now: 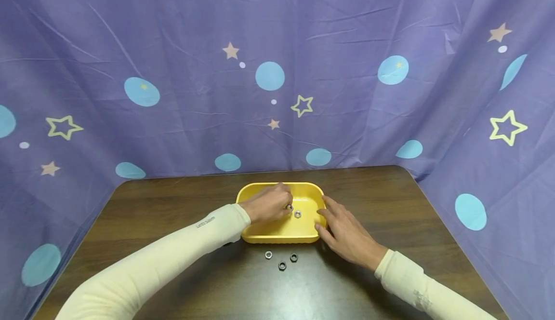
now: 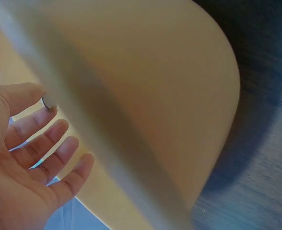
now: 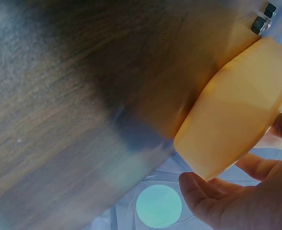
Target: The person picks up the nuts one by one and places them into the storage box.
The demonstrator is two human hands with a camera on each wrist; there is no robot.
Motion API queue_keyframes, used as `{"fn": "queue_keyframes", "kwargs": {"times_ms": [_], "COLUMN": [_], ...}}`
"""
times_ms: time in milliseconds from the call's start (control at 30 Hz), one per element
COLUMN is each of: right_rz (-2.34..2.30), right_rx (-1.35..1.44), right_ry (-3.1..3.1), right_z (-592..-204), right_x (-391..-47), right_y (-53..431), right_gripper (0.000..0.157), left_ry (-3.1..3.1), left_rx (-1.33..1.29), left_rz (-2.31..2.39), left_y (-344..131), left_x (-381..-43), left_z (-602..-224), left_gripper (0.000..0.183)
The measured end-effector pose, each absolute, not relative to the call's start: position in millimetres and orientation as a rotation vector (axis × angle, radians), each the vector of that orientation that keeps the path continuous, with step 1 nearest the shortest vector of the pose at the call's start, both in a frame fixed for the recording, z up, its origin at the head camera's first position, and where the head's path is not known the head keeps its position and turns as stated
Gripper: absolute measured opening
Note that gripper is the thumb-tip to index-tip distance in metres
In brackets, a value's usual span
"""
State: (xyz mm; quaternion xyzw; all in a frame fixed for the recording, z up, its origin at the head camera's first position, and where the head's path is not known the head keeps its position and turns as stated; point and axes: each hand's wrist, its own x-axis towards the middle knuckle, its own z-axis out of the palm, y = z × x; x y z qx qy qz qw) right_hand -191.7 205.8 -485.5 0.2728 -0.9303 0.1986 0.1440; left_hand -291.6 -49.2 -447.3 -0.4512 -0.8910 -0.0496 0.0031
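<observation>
My left hand [image 1: 270, 203] reaches into a yellow plastic bin [image 1: 277, 239], over its inside. Between its thumb and index finger it pinches a small metal hex nut [image 2: 48, 101]; the other fingers are spread in the left wrist view. Another silver nut [image 1: 297, 214] lies on the bin's floor beside that hand. At the bin's right end, my right hand [image 1: 347, 235] rests with its fingers loosely extended over the rim, not curled tightly round it. The right wrist view shows this hand [image 3: 249, 191] along the bin's edge.
In front of the bin, a silver nut [image 1: 268, 255] and two dark nuts, one nearer [image 1: 282, 265] and one to the right [image 1: 294, 258], lie on the brown wooden table [image 1: 173, 204]. A purple curtain [image 1: 195, 60] with stars and dots hangs behind and along both sides.
</observation>
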Motion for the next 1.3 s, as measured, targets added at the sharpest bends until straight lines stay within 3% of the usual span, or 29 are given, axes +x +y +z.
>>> {"fn": "queue_keyframes", "kwargs": {"times_ms": [567,767,1300], "right_rz": [0.569,0.569,0.583], "right_rx": [0.782,0.778,0.755], "right_ry": [-2.689,-2.673,-2.721], "right_z": [-485.7,-485.4,-483.8], "right_x": [-191.1,-190.2,-188.4], "right_y": [203.7,204.6,203.1], "right_gripper": [0.039,0.038,0.040], "left_ry": [-2.800,-2.827,-2.755], "left_rx": [-1.389,-1.385,-1.392], "left_rz": [-0.012,-0.135,-0.247], "left_y": [-44.3,-46.9,-75.2], "left_x": [-291.9,-292.6,-282.4], "left_z": [-467.3,-460.8,-446.8], "left_gripper": [0.015,0.011,0.021]}}
